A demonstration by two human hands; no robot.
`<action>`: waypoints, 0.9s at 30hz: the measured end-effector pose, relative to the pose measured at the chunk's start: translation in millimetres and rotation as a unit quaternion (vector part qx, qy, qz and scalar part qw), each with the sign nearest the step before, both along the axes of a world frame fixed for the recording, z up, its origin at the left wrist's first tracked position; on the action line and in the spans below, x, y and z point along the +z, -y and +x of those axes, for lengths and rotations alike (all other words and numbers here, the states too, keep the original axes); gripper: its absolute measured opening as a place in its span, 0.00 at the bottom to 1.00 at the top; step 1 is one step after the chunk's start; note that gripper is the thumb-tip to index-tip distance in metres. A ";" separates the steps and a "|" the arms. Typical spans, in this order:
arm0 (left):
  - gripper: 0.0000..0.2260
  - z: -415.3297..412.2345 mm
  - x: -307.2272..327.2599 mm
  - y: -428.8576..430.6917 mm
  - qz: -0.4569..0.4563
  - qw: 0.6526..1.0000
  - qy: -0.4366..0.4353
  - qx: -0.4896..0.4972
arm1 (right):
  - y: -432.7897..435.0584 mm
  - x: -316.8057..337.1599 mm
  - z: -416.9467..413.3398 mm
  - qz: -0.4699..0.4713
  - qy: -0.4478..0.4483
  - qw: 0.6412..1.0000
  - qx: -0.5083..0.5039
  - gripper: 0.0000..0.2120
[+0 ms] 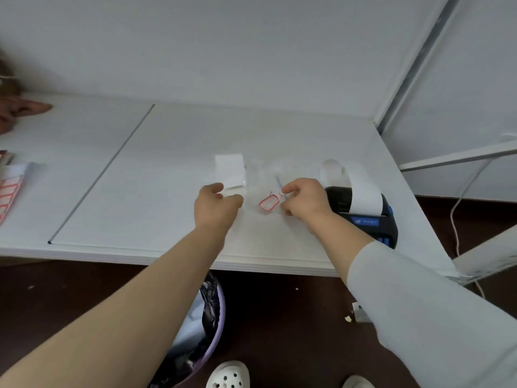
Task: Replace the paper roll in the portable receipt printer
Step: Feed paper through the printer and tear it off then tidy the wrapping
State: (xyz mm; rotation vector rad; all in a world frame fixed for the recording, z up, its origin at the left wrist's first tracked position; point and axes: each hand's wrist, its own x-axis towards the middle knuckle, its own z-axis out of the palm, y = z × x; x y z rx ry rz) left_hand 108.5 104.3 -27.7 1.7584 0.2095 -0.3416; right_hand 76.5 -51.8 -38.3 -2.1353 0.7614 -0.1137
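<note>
The black and blue receipt printer [363,217] sits at the table's right front, partly hidden by my right forearm. A white paper strip [361,189] curls up and back out of it. A white paper roll [229,169] lies at the middle of the white table [140,177]. My left hand [215,208] pinches the roll's near edge. A crumpled clear plastic bag [263,177] with a red-bordered label [268,203] is stretched between my hands, and my right hand [305,200] pinches its right side. Whether the roll is inside the bag I cannot tell.
Another person's hand [22,112] rests on the table's far left, with sheets of red-bordered labels [11,191] nearby. A purple bin with a black liner [209,317] stands under the table edge. A white cable [454,219] hangs beside the metal frame [414,65] on the right.
</note>
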 end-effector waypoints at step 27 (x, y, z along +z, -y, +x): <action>0.16 41.8 -4.6 -101.7 -0.286 0.930 -0.026 0.229 | -48.9 0.2 114.5 -0.147 -0.001 0.972 0.184 0.31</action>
